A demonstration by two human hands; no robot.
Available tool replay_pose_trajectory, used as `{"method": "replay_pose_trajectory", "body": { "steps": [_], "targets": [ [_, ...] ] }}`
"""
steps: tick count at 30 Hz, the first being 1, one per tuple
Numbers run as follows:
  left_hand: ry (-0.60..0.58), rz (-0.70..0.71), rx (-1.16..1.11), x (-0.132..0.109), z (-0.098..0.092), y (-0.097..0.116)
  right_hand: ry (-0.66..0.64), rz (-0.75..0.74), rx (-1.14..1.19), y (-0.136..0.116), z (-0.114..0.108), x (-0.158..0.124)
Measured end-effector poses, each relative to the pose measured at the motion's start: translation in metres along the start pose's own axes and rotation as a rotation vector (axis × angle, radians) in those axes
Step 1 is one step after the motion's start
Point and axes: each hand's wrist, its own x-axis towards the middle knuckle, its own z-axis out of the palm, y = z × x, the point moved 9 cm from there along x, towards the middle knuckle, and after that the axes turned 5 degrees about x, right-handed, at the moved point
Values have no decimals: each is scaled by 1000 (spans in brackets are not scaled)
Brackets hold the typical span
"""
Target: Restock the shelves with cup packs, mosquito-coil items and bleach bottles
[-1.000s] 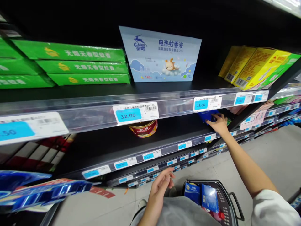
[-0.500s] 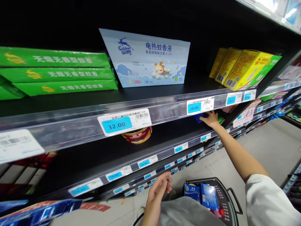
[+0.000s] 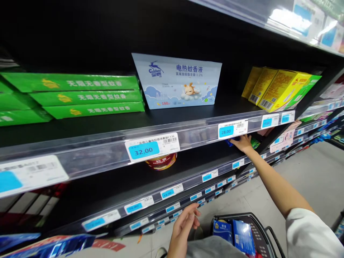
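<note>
Blue package (image 3: 229, 143) is inside black shelving (image 3: 199, 156) beside pale tiled floor (image 3: 309, 175).

R grip (image 3: 242, 144) at blue pkg (image 3: 229, 143), lower shelf (image 3: 199, 157)

We see a blue packet (image 3: 229, 143), a pale-blue carton (image 3: 176, 84) patterned with darker blue and white clouds, green boxes (image 3: 94, 96) printed in gold and white, yellow-and-green boxes (image 3: 278, 87), a red-and-gold tin (image 3: 162, 162), white-and-blue tags (image 3: 152, 147) and a white sleeve (image 3: 309, 229).

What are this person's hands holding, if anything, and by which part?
The right hand is at the right side of a blue pack, but the shelf edge hides whether it grips it. The left hand holds nothing.
</note>
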Motion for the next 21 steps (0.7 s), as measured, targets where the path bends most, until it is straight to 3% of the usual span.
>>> {"method": "replay_pose_trajectory", "body": {
  "steps": [8, 15, 18, 21],
  "targets": [
    [-13, -3, -15, -5, -13, 5, -18, 161, -27, 1, -1, -10],
    [-57, -16, -25, -12, -34, 13, 5, 163, -113, -20, -7, -24],
    [-103, -12, -32, -16, -45, 19, 67, 170, -111, -36, -15, -37],
    [-111, -30, -21, -20, -63, 25, 211, 90, -66, -59, -32, -65]
  ]
}}
